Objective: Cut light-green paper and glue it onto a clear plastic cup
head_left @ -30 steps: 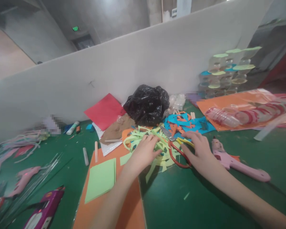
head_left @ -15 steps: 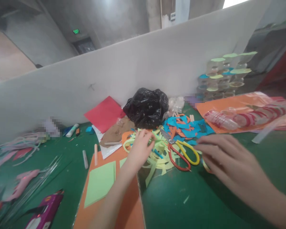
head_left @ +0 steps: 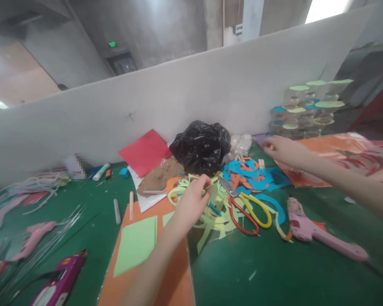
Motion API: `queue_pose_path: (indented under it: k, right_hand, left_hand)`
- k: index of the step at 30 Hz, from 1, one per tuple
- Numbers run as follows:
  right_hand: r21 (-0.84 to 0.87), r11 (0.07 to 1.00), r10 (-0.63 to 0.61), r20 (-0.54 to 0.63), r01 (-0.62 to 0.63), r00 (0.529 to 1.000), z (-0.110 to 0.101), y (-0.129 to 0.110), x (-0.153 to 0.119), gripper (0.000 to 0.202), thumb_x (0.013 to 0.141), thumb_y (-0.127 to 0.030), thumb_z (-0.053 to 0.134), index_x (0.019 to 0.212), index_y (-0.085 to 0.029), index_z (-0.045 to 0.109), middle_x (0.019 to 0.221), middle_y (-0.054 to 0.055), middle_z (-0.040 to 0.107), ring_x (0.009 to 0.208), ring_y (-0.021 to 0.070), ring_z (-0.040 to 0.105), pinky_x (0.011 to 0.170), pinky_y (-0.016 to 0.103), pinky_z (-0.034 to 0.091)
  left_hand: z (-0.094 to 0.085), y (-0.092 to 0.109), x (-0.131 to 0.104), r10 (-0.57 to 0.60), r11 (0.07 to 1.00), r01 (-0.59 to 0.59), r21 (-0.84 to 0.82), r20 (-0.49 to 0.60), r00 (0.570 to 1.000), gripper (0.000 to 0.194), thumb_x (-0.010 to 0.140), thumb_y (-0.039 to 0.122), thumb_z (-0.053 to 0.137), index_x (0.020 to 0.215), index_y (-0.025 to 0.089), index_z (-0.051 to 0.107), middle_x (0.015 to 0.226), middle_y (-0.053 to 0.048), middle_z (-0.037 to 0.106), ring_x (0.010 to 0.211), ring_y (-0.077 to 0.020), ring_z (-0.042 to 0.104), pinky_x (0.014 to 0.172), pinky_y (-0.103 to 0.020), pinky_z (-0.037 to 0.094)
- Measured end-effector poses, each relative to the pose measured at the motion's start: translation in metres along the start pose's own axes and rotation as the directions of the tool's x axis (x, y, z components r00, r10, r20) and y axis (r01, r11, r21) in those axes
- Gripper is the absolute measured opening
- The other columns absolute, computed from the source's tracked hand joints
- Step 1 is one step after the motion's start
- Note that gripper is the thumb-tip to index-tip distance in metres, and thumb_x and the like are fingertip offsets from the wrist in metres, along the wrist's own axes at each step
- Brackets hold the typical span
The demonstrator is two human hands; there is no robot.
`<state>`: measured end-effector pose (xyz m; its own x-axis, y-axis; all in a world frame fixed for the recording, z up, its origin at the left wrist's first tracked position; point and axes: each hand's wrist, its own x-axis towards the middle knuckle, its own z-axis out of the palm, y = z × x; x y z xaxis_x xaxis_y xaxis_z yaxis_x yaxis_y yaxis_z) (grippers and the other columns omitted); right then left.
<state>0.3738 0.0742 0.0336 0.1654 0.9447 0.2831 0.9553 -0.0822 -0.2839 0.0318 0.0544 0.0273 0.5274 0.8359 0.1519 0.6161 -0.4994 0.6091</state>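
My left hand (head_left: 194, 199) is over a pile of light green paper strips (head_left: 221, 221), its fingers curled together. A pale green paper piece (head_left: 214, 192) shows at its fingertips. My right hand (head_left: 277, 148) reaches to the back right, fingers bent beside a purple item (head_left: 260, 138). A small orange bit shows at those fingers; what they hold is unclear. Between the hands lie scissors (head_left: 247, 212) with one red and one yellow handle, blades on the paper strips. Blue and orange paper scraps (head_left: 249, 172) are heaped behind them. A pink glue gun (head_left: 309, 229) lies to the right.
A black plastic bag (head_left: 201, 146) sits by the white partition (head_left: 166, 93). Green sheets (head_left: 135, 246) lie on an orange board (head_left: 175, 272). Stacked clear cups (head_left: 301, 110) stand back right. A second pink glue gun (head_left: 33, 240) and a purple box (head_left: 60, 280) are left.
My right hand has moved back and left, from above the glue gun to the purple item, uncovering the gun. My left hand stays at the green strips. The view has shifted slightly.
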Motion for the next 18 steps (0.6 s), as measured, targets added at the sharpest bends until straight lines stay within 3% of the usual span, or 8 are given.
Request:
queue_pose_path:
  k: [4,9,14,18]
  right_hand:
    - [-0.027,1.000,-0.007,0.113,0.010,0.994,0.047,-0.019,0.039,0.035,0.095,-0.029,0.054,0.124,-0.014,0.066,0.125,0.020,0.060,0.100,0.0269,0.063,0.088,0.037,0.045]
    - [-0.002,1.000,-0.006,0.172,0.006,0.985,0.076,-0.027,0.063,0.026,0.091,-0.028,0.060,0.105,-0.010,0.073,0.111,0.018,0.065,0.098,0.0279,0.063,0.091,0.038,0.045]
    - [0.086,0.995,0.044,0.144,-0.057,0.989,0.072,-0.030,0.059,0.014,0.087,-0.017,0.058,0.082,-0.010,0.069,0.094,0.015,0.067,0.092,0.0251,0.063,0.082,0.032,0.046]
    - [0.199,0.971,0.121,0.066,-0.132,0.990,0.046,-0.035,0.041,0.022,0.093,-0.025,0.049,0.091,-0.011,0.065,0.093,0.012,0.068,0.084,0.0196,0.062,0.074,0.029,0.044]
  left_hand:
    - [-0.003,-0.002,-0.001,-0.030,0.999,0.030,0.022,-0.017,0.999,0.012,0.094,0.022,0.047,0.103,0.026,0.054,0.104,-0.003,0.064,0.100,-0.0219,0.061,0.090,-0.036,0.047]
    - [-0.005,-0.003,-0.003,-0.020,1.000,0.021,0.021,-0.014,1.000,0.013,0.096,0.024,0.047,0.105,0.026,0.056,0.103,-0.003,0.064,0.099,-0.0218,0.061,0.090,-0.037,0.048]
    - [-0.004,0.001,-0.005,-0.021,0.999,0.022,0.049,-0.004,1.000,0.011,0.098,0.030,0.048,0.101,0.025,0.057,0.097,-0.004,0.065,0.096,-0.0224,0.061,0.086,-0.038,0.049]
    - [-0.005,0.002,-0.005,0.056,0.998,-0.056,-0.004,-0.018,0.998,0.009,0.097,0.026,0.049,0.100,0.024,0.057,0.106,-0.004,0.066,0.103,-0.0213,0.060,0.092,-0.037,0.048]
